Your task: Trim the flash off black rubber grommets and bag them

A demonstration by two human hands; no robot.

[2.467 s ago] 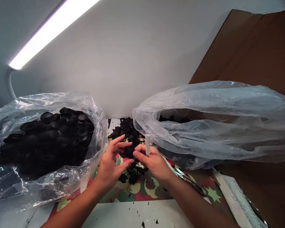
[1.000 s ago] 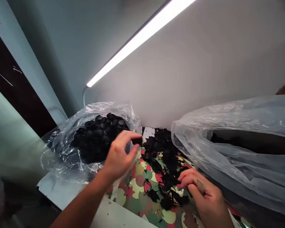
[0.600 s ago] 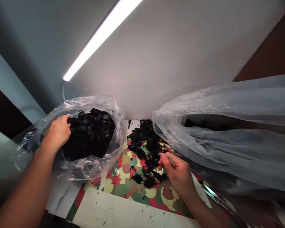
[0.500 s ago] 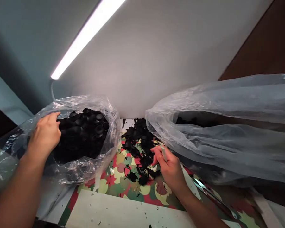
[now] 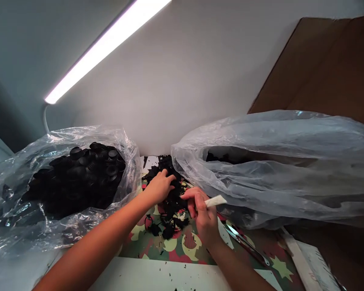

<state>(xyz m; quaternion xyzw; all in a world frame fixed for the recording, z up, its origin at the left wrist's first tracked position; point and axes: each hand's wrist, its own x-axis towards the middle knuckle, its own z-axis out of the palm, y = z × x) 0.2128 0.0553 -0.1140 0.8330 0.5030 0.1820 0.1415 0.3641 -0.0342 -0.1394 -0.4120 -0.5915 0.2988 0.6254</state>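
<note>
My left hand (image 5: 160,186) reaches over a heap of black scraps (image 5: 169,206) on the patterned sheet, fingers apart; nothing shows in it. Just right of the heap, my right hand (image 5: 202,216) is closed around a flat, off-white stick-like thing (image 5: 216,201). One end of it juts out past the fingers to the right; its other end is hidden. On the left, a clear plastic bag (image 5: 132,161) lies open, full of black ribbed round parts (image 5: 81,173).
A second clear bag (image 5: 261,186) lies along the right with dark pieces inside. Near my right forearm is a scissors-like metal tool (image 5: 248,246). A white sheet (image 5: 151,273) with black crumbs lies in front. A cardboard panel (image 5: 318,68) stands behind, and a lamp (image 5: 106,52) shines above.
My left hand has moved right, from the bag of black parts to over the scraps. My right hand has turned, showing more of the off-white piece. The view has shifted slightly right.
</note>
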